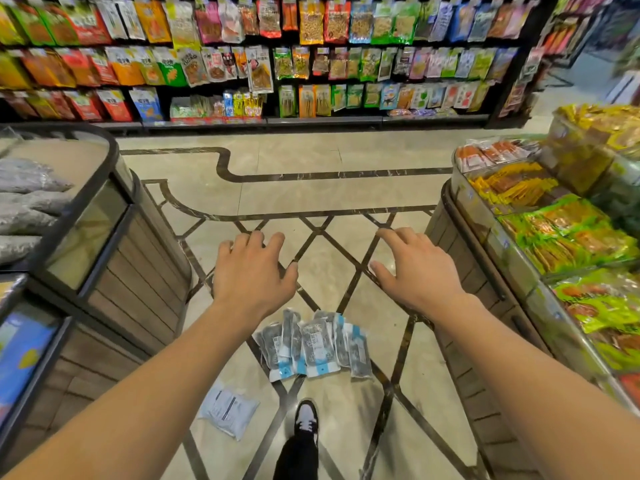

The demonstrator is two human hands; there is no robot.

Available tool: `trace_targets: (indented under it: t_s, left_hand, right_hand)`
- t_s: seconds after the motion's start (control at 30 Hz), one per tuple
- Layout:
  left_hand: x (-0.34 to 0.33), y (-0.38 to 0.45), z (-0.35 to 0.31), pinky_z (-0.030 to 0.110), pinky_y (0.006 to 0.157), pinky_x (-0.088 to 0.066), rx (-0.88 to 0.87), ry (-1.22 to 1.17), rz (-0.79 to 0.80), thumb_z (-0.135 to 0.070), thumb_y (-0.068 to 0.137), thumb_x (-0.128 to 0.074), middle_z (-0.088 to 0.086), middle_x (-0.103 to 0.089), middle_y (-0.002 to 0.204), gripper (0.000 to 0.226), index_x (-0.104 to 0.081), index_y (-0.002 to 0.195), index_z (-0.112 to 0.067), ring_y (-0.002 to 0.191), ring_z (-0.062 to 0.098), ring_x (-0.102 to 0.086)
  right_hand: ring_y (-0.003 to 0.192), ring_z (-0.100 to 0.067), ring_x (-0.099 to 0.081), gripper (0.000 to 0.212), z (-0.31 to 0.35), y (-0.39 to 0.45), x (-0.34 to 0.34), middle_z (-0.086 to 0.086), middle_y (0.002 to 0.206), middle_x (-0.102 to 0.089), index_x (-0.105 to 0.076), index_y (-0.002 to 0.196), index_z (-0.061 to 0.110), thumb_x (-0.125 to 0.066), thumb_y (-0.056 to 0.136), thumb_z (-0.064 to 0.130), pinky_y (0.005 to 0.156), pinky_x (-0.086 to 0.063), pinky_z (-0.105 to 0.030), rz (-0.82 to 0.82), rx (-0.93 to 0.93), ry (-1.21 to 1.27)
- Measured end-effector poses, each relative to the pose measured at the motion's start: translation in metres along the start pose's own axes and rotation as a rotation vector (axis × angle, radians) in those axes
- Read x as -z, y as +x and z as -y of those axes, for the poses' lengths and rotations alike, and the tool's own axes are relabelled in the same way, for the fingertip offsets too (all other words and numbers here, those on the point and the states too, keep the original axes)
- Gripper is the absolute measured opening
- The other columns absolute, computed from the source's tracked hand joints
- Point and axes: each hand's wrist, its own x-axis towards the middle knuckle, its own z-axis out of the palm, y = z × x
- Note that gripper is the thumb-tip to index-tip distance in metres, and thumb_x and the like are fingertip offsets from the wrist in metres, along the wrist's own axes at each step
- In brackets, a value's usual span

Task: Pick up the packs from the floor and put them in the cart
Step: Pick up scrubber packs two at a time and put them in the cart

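Several grey and light-blue packs (313, 342) lie in a fanned heap on the tiled floor, low in the middle of the head view. One white pack (228, 408) lies apart, nearer to me on the left. My left hand (252, 270) and my right hand (417, 268) are stretched out in front of me above the floor, palms down, fingers spread and relaxed. Neither hand holds anything. Both hover well above the heap. No cart is in view.
A wood-panelled display stand (114, 258) with grey bags flanks the aisle on the left. Another stand (491, 285) with green and yellow snack packs flanks it on the right. A wall shelf (277, 64) of hanging packets runs across the back. My shoe (306, 419) stands just behind the heap.
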Motion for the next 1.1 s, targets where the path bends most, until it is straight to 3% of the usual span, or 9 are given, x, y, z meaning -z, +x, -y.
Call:
trace_targets:
  t_s: [0.33, 0.6, 0.7, 0.83, 1.0, 1.1]
  left_hand:
    - [-0.107, 0.152, 0.004, 0.047, 0.103, -0.039, -0.026, -0.033, 0.177, -0.055, 0.094, -0.047, 0.01, -0.064, 0.13, 0.061, -0.052, 0.145, -0.022, 0.123, 0.033, -0.055]
    - [-0.21, 0.21, -0.019, 0.047, 0.103, -0.04, -0.018, -0.067, 0.344, -0.052, 0.095, -0.048, 0.011, -0.063, 0.129, 0.057, -0.052, 0.142, -0.02, 0.122, 0.033, -0.056]
    - [-0.265, 0.218, -0.035, 0.046, 0.096, -0.043, -0.019, -0.074, 0.371, -0.051, 0.093, -0.048, 0.011, -0.067, 0.118, 0.055, -0.057, 0.135, -0.017, 0.112, 0.034, -0.059]
    - [-0.348, 0.221, -0.056, 0.045, 0.105, -0.036, -0.004, -0.081, 0.439, -0.052, 0.097, -0.047, 0.009, -0.06, 0.132, 0.057, -0.05, 0.144, -0.022, 0.125, 0.032, -0.052]
    - [-0.481, 0.198, -0.076, 0.047, 0.088, -0.043, -0.009, -0.117, 0.507, -0.05, 0.088, -0.046, 0.017, -0.068, 0.114, 0.058, -0.063, 0.131, -0.015, 0.107, 0.041, -0.06]
    - [-0.561, 0.174, -0.092, 0.048, 0.09, -0.043, -0.004, -0.089, 0.609, -0.048, 0.09, -0.049, 0.019, -0.066, 0.118, 0.056, -0.059, 0.134, -0.016, 0.112, 0.042, -0.059]
  right_hand:
    - [0.134, -0.028, -0.052, 0.058, -0.032, 0.143, -0.084, -0.005, 0.15, -0.052, -0.039, 0.154, 0.026, -0.052, 0.102, 0.05, 0.096, -0.054, -0.045, 0.166, -0.099, 0.049]
    - [0.14, -0.024, -0.047, 0.061, -0.065, 0.198, -0.188, -0.002, 0.156, -0.047, -0.035, 0.158, 0.028, -0.053, 0.103, 0.047, 0.104, -0.048, -0.042, 0.313, -0.174, 0.135]
    - [0.139, -0.026, -0.049, 0.06, -0.087, 0.21, -0.242, -0.002, 0.155, -0.048, -0.037, 0.155, 0.029, -0.056, 0.101, 0.046, 0.102, -0.051, -0.044, 0.357, -0.187, 0.159]
    - [0.137, -0.031, -0.049, 0.059, -0.121, 0.219, -0.332, -0.004, 0.155, -0.046, -0.037, 0.155, 0.028, -0.055, 0.102, 0.046, 0.096, -0.052, -0.049, 0.417, -0.2, 0.179]
    - [0.131, -0.035, -0.053, 0.057, -0.158, 0.196, -0.466, -0.009, 0.148, -0.052, -0.043, 0.152, 0.022, -0.057, 0.101, 0.043, 0.094, -0.051, -0.051, 0.487, -0.262, 0.254]
    - [0.132, -0.036, -0.052, 0.056, -0.174, 0.172, -0.548, -0.011, 0.147, -0.052, -0.041, 0.153, 0.023, -0.054, 0.102, 0.041, 0.096, -0.049, -0.051, 0.572, -0.304, 0.276]
